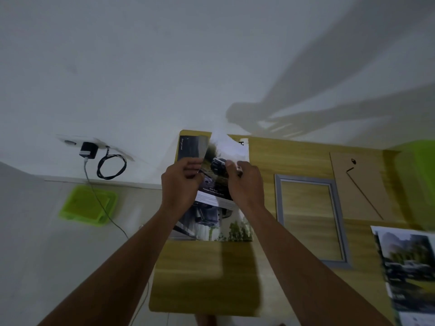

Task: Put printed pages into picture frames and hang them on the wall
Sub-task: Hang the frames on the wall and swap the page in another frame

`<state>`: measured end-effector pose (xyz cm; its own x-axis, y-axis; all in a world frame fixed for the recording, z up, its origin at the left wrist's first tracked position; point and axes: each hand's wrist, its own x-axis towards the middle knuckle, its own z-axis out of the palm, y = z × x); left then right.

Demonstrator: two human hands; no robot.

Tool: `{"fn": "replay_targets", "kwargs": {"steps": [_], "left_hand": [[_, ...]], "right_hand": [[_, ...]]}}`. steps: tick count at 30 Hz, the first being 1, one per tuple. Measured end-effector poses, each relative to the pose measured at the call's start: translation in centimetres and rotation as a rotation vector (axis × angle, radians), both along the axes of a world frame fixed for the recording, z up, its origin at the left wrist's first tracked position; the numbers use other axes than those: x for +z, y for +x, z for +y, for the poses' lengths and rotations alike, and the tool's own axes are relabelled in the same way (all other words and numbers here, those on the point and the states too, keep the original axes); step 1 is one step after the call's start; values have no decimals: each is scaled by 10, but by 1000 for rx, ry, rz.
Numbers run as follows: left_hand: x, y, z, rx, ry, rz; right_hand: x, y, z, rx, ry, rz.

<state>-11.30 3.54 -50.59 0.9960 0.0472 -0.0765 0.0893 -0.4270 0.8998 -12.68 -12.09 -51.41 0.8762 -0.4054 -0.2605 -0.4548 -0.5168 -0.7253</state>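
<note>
A glossy magazine (213, 222) with car photos lies open on the wooden table (204, 274), near the wall. My left hand (180, 182) grips a dark page at the magazine's upper left. My right hand (244, 182) pinches the neighbouring page with a car picture, which is lifted and curled at its top. An empty grey picture frame (339, 222) lies flat to the right. Its brown backing board (360, 187) with a hanger lies beyond it. Another printed page (409, 267) with cars lies at the right edge.
A white wall (164, 67) rises right behind the table. A black charger (88, 150) with a cable sits in a wall socket at left. A green plastic tray (88, 205) lies on the floor below it. A green object (419, 175) stands at far right.
</note>
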Motion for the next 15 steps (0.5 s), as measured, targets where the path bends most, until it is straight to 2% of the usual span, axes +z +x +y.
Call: {"fn": "replay_targets", "kwargs": {"steps": [3, 6, 8, 11, 13, 15], "left_hand": [[34, -16, -8, -35, -64, -99], [61, -36, -26, -96, -143, -146], [71, -45, -40, -144, -182, -118], [86, -56, -62, -178, -159, -132], [92, -58, -72, -100, -101, -174], [87, -52, -79, -25, -82, -79]], "right_hand": [[42, 1, -4, -60, 208, -117], [76, 0, -15, -55, 300, -161], [91, -2, -26, -64, 286, -180], [110, -12, -51, -87, 148, -218], [121, -25, -71, -114, 155, -234], [126, -40, -92, -127, 216, -216]]}}
